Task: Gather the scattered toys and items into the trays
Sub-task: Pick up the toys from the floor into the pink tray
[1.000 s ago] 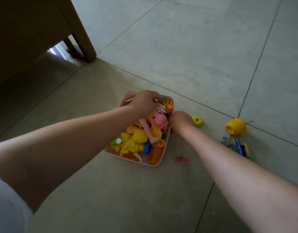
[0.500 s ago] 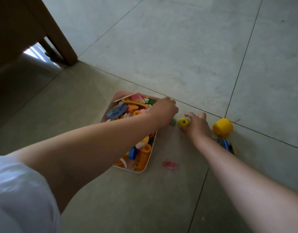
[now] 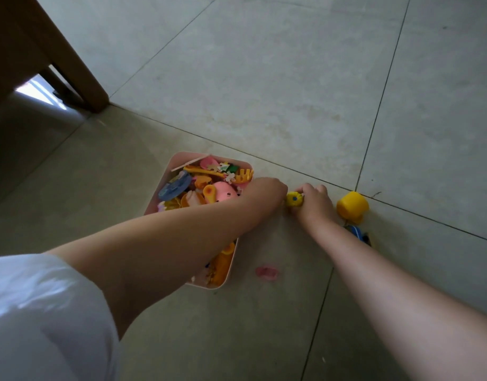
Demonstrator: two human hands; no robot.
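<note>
A pink tray [image 3: 179, 158] heaped with small plastic toys sits on the tiled floor. My left hand [image 3: 264, 194] reaches across the tray's right rim with its fingers curled down to the floor; anything under them is hidden. Just to its right, my right hand [image 3: 315, 206] pinches a small yellow wheel [image 3: 294, 199] on the floor. A yellow cup [image 3: 352, 206] lies on its side right of that hand. A blue toy car [image 3: 358, 234] shows partly behind my right wrist. A small pink piece [image 3: 266, 273] lies on the floor right of the tray's near corner.
A brown wooden furniture leg [image 3: 80, 75] stands at the upper left, with dark space beneath the furniture. Grey floor tiles with thin joints stretch away behind and to the right of the toys.
My left hand left the toys in the tray and moved right to the floor beside it. My right hand slid right and closed on the yellow wheel. The view shifted.
</note>
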